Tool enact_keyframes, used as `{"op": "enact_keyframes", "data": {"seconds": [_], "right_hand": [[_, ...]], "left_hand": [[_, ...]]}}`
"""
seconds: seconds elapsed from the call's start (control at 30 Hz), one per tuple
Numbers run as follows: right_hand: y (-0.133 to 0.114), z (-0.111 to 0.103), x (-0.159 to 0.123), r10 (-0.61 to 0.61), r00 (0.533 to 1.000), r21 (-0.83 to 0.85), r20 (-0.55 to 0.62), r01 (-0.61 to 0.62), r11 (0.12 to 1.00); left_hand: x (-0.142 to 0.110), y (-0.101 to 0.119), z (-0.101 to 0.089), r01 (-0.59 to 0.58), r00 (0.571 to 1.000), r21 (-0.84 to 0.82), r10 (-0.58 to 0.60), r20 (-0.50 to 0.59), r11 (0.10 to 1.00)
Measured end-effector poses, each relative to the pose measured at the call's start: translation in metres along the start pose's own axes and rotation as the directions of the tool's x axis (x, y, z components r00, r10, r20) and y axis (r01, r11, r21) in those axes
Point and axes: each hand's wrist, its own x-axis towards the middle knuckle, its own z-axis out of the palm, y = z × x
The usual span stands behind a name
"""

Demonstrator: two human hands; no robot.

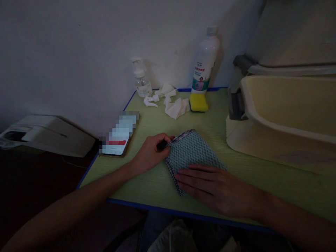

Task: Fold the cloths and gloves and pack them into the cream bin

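A grey-blue textured cleaning cloth (pixel 195 148) with a black-and-white checked border lies folded on the green tabletop (pixel 149 182). My left hand (pixel 152 150) pinches its left corner between thumb and forefinger. Flat across the cloth's near right part rests my right hand (pixel 210 187), fingers stretched out and pointing left. The palm hides part of the cloth's near edge. Beyond the cloth sits a yellow sponge (pixel 198 102) with a dark underside, beside a crumpled white tissue (pixel 177 108).
Against the wall stand a pump bottle (pixel 143 84) and a tall white bottle (pixel 206 63). A loose white spray nozzle (pixel 151 101) lies near another tissue (pixel 166 90). At left is a lit phone (pixel 120 134); at right, a cream plastic bin (pixel 262 136). Blue edging (pixel 162 209) trims the table.
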Motion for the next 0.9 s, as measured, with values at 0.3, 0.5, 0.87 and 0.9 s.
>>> {"op": "enact_keyframes", "data": {"seconds": [0.3, 0.5, 0.87, 0.9], "right_hand": [[0.001, -0.009, 0.004, 0.037, 0.974, 0.274, 0.222, -0.099, 0.957], [0.004, -0.018, 0.004, 0.037, 0.953, 0.396, 0.302, -0.161, 0.904], [0.012, -0.022, -0.003, 0.069, 0.978, -0.023, -0.198, -0.075, 0.997], [0.014, -0.024, -0.004, 0.091, 0.957, -0.064, -0.276, -0.113, 0.992]], "left_hand": [[-0.002, -0.003, 0.002, -0.122, 0.991, 0.057, 0.125, -0.038, 0.991], [-0.003, -0.005, 0.003, -0.269, 0.962, 0.308, 0.267, 0.051, 0.912], [-0.011, 0.024, 0.007, -0.436, 0.874, 0.515, 0.485, 0.044, 0.738], [-0.010, 0.032, 0.011, -0.492, 0.847, 0.535, 0.518, 0.114, 0.687]]}}
